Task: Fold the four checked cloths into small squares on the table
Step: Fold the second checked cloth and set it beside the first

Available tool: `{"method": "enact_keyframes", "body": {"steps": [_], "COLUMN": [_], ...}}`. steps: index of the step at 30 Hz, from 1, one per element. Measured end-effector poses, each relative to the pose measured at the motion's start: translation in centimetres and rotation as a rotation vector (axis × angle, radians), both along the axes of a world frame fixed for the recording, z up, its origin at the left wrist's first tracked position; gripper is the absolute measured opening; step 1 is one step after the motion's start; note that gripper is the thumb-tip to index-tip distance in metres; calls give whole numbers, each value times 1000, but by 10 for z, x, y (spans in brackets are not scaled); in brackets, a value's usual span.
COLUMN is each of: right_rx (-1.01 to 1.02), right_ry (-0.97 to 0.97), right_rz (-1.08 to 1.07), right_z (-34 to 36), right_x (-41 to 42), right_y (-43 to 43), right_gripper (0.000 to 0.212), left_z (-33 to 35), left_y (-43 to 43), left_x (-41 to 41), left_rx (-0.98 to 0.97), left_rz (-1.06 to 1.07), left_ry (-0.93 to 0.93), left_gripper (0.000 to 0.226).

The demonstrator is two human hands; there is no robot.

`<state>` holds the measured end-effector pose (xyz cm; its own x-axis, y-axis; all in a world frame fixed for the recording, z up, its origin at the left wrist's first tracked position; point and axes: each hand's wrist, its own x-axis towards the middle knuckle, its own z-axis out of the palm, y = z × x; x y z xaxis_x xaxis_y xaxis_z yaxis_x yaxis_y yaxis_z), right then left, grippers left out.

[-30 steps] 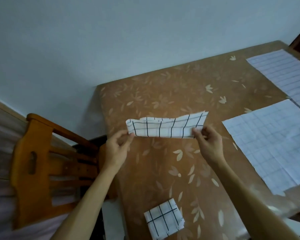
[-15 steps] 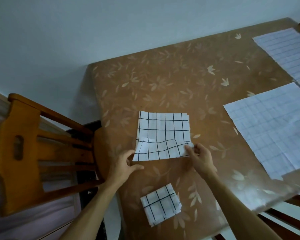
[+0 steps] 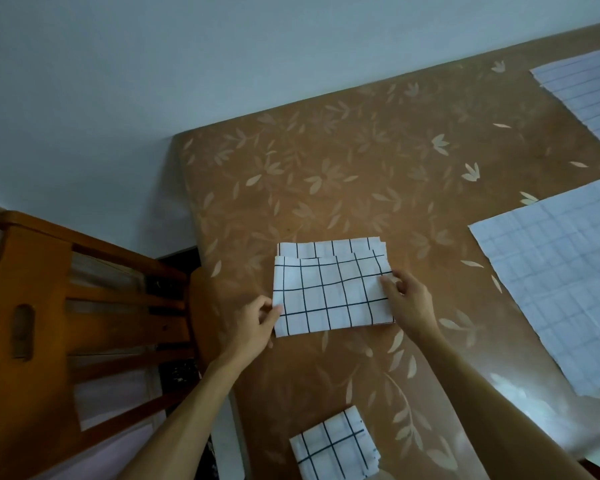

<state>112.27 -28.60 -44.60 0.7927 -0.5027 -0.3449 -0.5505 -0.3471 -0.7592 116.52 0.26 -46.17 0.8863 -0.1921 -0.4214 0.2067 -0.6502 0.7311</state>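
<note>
A half-folded cloth [image 3: 329,292] lies on the brown leaf-patterned counter [image 3: 361,168] at the centre of the frame. Its top layer stops just short of the far edge, leaving a narrow strip of the lower layer showing. The left hand [image 3: 253,327] pinches the cloth's left edge near the lower corner. The right hand [image 3: 409,303] grasps the right edge, apparently between thumb and fingers. A small folded square [image 3: 333,445] sits at the bottom centre, and two open cloths [image 3: 561,278] lie flat along the right. A wooden chair [image 3: 32,306] stands at the left.
</note>
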Motion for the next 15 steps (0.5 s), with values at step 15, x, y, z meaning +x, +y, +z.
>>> {"method": "enact_keyframes", "body": {"steps": [15], "right_rx": [-119], "right_ry": [116], "right_rz": [-182], "right_z": [-18], "right_x": [41], "right_y": [1], "right_gripper": [31], "left_z": [-9], "left_y": [-24], "left_x": [45], "left_rx": [212], "left_rz": [26], "left_ry": [-123], "left_gripper": [19]}}
